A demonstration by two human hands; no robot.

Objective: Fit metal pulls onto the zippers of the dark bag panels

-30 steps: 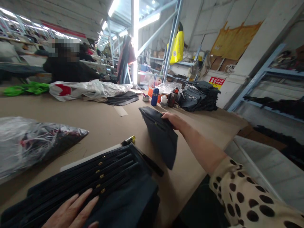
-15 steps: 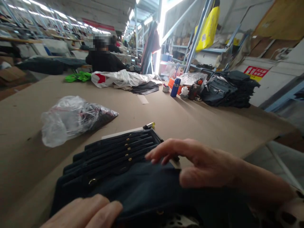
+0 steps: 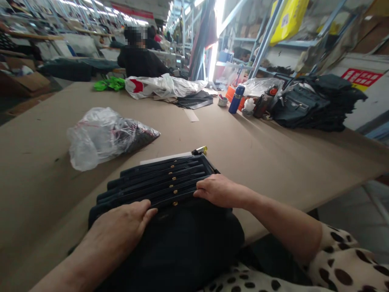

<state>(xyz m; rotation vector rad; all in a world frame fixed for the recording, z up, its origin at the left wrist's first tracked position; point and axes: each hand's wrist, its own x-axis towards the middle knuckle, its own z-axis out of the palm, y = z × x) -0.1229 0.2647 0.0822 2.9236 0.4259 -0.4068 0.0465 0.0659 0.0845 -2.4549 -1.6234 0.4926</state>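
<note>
Several dark navy fabric bags (image 3: 121,184) lie overlapped like steps on the table, their long edges showing gold-coloured metal fittings (image 3: 174,178) in a row. The nearest dark bag (image 3: 188,235) hangs or lies toward my body over the front of the pile. My left hand (image 3: 126,221) pinches its upper edge near the left, thumb against the fingers. Closer to the right end, my right hand (image 3: 217,190) grips the same edge with curled fingers. Behind the pile are a pale flat strip (image 3: 164,157) and a small yellow-ended tool (image 3: 200,150), its kind unclear.
A clear plastic bag (image 3: 94,138) with dark contents lies left on the brown table (image 3: 273,162). Farther back are white plastic wrapping (image 3: 170,86), a blue flask (image 3: 237,99), a brown bottle (image 3: 264,103) and a heap of dark bags (image 3: 310,105). A person (image 3: 139,61) sits beyond.
My right hand has come down from above the pile onto the nearest bag's edge. My left hand has moved forward and up to that edge. The view has shifted slightly.
</note>
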